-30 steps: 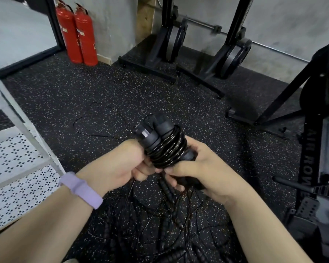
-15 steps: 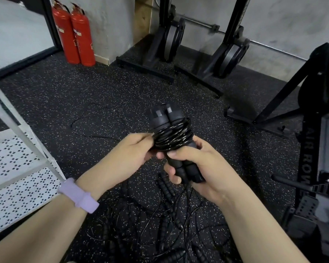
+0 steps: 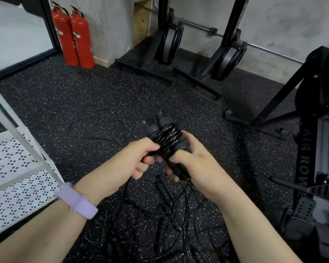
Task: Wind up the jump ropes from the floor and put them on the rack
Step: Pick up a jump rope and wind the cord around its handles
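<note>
I hold a black jump rope [image 3: 164, 132] in front of me, its two handles side by side with the cord coiled tightly around them. My right hand [image 3: 195, 161] grips the lower part of the handles. My left hand [image 3: 136, 158] pinches the cord at the left side of the coil. Below my hands a tangled pile of jump ropes [image 3: 167, 221] lies on the floor, with ribbed black handles among thin cords. One thin cord [image 3: 95, 128] loops out across the floor to the upper left. The white perforated rack [image 3: 17, 175] stands at the left edge.
Two red fire extinguishers [image 3: 72, 37] stand against the back wall. Black weight stands [image 3: 169, 48] with plates sit behind, and a black rowing machine [image 3: 315, 149] fills the right side. The floor is black speckled rubber.
The wound bundle turned from tilted left to nearly upright with its caps pointing away. My left hand moved along the coil's side; my right hand kept its grip on the handles.
</note>
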Motion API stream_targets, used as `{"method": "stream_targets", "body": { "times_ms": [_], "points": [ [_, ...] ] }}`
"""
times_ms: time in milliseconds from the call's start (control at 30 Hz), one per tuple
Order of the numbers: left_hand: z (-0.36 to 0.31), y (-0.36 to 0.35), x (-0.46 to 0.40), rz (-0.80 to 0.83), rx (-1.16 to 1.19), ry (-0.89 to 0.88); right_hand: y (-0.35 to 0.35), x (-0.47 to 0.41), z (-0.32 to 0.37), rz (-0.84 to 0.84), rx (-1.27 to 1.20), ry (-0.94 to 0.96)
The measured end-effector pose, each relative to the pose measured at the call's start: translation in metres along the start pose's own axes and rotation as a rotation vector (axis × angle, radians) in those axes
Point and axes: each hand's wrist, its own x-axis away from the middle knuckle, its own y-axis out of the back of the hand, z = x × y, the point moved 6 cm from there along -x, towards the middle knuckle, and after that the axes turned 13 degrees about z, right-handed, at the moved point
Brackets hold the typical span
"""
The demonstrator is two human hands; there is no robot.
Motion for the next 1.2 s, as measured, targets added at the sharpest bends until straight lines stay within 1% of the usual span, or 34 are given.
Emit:
{"method": "stream_targets", "body": {
  "times_ms": [67,133,200,233,267,300,333,367,400,433,500,600,767,867,900,967,1000,1067,1133,1200],
  "points": [
    [0.007,-0.002,0.002,-0.067,-0.129,0.044,-0.006,-0.001,-0.006,-0.01,0.271,-0.101],
    [0.012,0.0,0.006,-0.192,-0.204,0.077,-0.021,-0.001,-0.008,0.016,0.535,-0.132],
    [0.011,0.002,0.01,-0.257,-0.246,0.065,-0.033,-0.002,-0.006,0.031,0.599,-0.084],
    [0.007,0.003,0.01,-0.258,-0.259,0.023,-0.033,-0.001,-0.005,0.035,0.571,-0.059],
    [0.003,0.003,0.01,-0.245,-0.25,-0.029,-0.029,0.0,-0.003,0.039,0.485,-0.045],
    [0.0,0.003,0.011,-0.232,-0.221,-0.076,-0.025,0.001,-0.002,0.064,0.32,-0.052],
    [-0.003,0.003,0.013,-0.226,-0.189,-0.122,-0.023,0.003,-0.001,0.117,0.105,-0.062],
    [-0.004,0.003,0.014,-0.22,-0.188,-0.158,-0.026,0.005,-0.001,0.198,-0.087,-0.069],
    [-0.005,0.001,0.014,-0.196,-0.215,-0.181,-0.032,0.008,0.001,0.287,-0.204,-0.061],
    [-0.005,-0.003,0.015,-0.149,-0.238,-0.201,-0.039,0.01,0.003,0.352,-0.26,-0.044],
    [-0.01,-0.011,0.018,-0.085,-0.231,-0.235,-0.05,0.012,0.006,0.378,-0.346,0.01],
    [-0.016,-0.007,0.019,-0.093,-0.344,-0.203,-0.051,0.01,0.008,0.319,-0.434,0.092],
    [-0.005,0.012,0.013,-0.091,-0.529,0.0,-0.023,0.006,0.014,0.135,-0.422,0.196],
    [-0.009,0.026,0.013,-0.166,-0.817,0.036,0.006,0.007,0.018,0.007,-0.394,0.214],
    [-0.013,0.028,0.016,-0.197,-0.918,0.014,0.016,0.008,0.017,-0.049,-0.388,0.205],
    [-0.022,0.029,0.022,-0.26,-1.052,-0.091,0.031,0.008,0.01,-0.137,-0.352,0.169],
    [-0.029,0.027,0.025,-0.291,-1.108,-0.159,0.035,0.007,0.007,-0.163,-0.298,0.146],
    [-0.038,0.017,0.033,-0.355,-1.276,-0.284,0.037,0.004,0.002,-0.19,-0.107,0.092],
    [-0.042,0.007,0.038,-0.379,-1.466,-0.38,0.032,0.002,-0.003,-0.157,0.087,0.016],
    [-0.04,0.003,0.04,-0.353,-1.612,-0.436,0.023,-0.001,-0.011,-0.072,0.236,-0.116]
  ]
}}
